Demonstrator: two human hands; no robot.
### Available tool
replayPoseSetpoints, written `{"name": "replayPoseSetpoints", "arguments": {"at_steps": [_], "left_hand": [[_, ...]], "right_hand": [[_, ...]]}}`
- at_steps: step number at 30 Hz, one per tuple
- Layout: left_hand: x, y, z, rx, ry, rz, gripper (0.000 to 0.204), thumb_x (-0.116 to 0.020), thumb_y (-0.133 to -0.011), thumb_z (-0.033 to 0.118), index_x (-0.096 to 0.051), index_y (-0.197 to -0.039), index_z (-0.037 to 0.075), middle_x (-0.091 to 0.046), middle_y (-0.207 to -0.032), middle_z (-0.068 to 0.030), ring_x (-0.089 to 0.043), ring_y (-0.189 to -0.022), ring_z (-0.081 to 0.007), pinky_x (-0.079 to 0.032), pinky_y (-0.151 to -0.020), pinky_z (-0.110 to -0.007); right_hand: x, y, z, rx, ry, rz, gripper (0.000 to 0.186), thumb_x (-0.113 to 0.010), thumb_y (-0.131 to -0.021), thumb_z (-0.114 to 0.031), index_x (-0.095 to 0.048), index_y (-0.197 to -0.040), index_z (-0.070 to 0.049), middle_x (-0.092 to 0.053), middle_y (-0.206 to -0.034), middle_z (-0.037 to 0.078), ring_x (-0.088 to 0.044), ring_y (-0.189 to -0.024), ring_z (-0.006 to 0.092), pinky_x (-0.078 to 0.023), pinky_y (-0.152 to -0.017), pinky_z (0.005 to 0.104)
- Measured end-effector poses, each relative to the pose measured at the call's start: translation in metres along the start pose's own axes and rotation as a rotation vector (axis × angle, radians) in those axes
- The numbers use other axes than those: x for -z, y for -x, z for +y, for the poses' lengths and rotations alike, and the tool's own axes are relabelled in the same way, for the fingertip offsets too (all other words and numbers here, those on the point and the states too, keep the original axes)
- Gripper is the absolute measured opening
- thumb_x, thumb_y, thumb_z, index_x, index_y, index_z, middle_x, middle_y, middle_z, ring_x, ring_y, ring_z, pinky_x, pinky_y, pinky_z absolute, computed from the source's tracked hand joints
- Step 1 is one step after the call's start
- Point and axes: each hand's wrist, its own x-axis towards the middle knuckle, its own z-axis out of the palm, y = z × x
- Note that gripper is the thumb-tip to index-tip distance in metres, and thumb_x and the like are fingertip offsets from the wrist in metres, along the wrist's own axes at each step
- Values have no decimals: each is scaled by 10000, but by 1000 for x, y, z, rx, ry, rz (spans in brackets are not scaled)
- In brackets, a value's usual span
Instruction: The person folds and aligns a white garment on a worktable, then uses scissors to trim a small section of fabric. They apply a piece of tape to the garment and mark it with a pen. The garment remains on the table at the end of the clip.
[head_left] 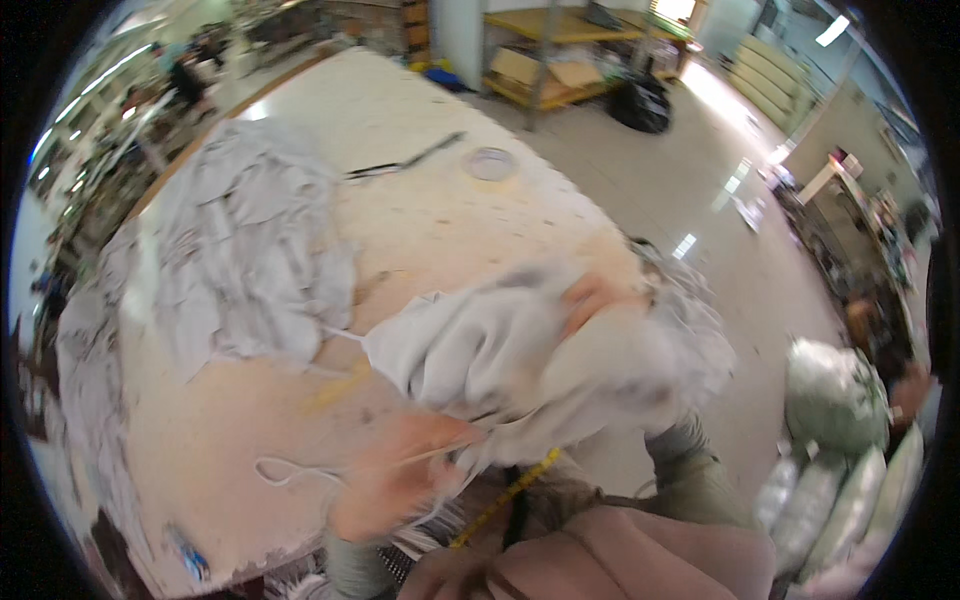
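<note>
A bunched light grey garment [470, 345] is lifted over the near right edge of the table, smeared by motion in places. My right hand [592, 300] is closed on its upper right part, with folds covering much of the hand. Low in the middle, my left hand [400, 480] is badly blurred. Its fingertips reach the garment's lower edge, but their grip cannot be made out. A thin pale cord [285, 468] loops out on the table to the left of this hand, and strands cross over the hand.
A heap of similar grey cloth [250, 240] covers the table's left. Beyond lie a dark strip-like tool [405, 162] and a round clear disc [489, 163]. A blue object [188, 555] sits near the left corner. A yellow measuring tape [510, 495] hangs at my front. Stuffed sacks [835, 395] stand at right.
</note>
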Motion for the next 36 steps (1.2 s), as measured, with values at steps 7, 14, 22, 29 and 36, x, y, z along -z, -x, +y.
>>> {"name": "replayPoseSetpoints", "arguments": {"at_steps": [7, 14, 22, 29, 36], "left_hand": [[135, -63, -172, 165, -216, 627, 435, -547, -941, 151, -445, -1355, 64, -440, -1397, -97, -404, -1275, -227, -395, -997, -341], [162, -83, -285, 433, -606, 755, 584, -602, -916, 345, -435, -1364, 11, -457, -1390, -173, -460, -1243, -309, -359, -1025, -366], [177, -72, -230, 227, 417, 1270, 570, -576, -926, 310, -424, -1367, -17, -456, -1390, -200, -470, -1237, -339, -356, -1044, -387], [210, 6, -65, -336, 607, 1495, 517, -497, -951, 294, -417, -1373, 6, -465, -1371, -157, -414, -1292, -289, -336, -1078, -430], [167, 64, 18, -697, 717, 978, 522, -521, -935, 319, -436, -1340, 1, -500, -1308, -160, -476, -1206, -278, -380, -1021, -417]], "right_hand": [[187, 144, -11, -188, 669, 1333, 575, -688, -747, -306, -556, -1228, -19, -532, -1244, 191, -543, -1065, 323, -447, -930, 398], [237, 227, 51, -34, 1198, 1360, 543, -655, -782, -238, -532, -1249, 10, -550, -1229, 198, -572, -986, 318, -468, -893, 373], [158, 152, 59, -894, 574, 494, 346, -686, -797, -194, -654, -1109, -48, -651, -1083, 145, -594, -1032, 288, -456, -909, 388], [85, -40, 49, -326, 392, 304, 362, -667, -865, -206, -595, -1200, -91, -588, -1178, 116, -563, -1066, 230, -467, -886, 334], [12, -171, 129, -139, 784, 286, 797, -724, -781, -352, -316, -1457, -243, -110, -1535, 215, -217, -1378, 439, -252, -1087, 548]]}}
